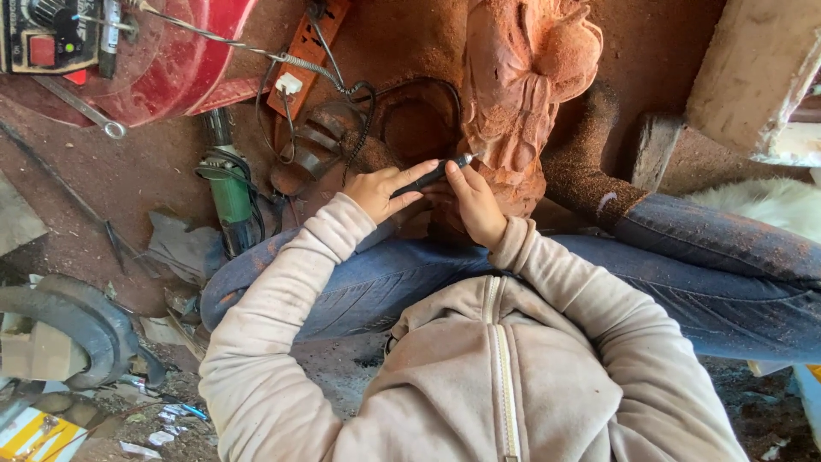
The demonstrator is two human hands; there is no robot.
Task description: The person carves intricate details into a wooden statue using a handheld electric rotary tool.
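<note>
A reddish-brown carved wooden figure (522, 85) stands between my legs, coated in sawdust. Both hands grip a slim black rotary tool handpiece (434, 175). Its tip touches the carving near the lower middle. My left hand (383, 190) holds the rear of the handpiece with fingers stretched along it. My right hand (473, 204) pinches the front, close to the bit. I wear a beige zip hoodie and blue jeans.
A green angle grinder (229, 195) lies on the dusty floor at left. An orange power strip (305, 53) with cables sits behind it, beside a red machine (175, 60). A wooden block (753, 73) stands at upper right; scrap and a tyre-like ring (73, 321) lie lower left.
</note>
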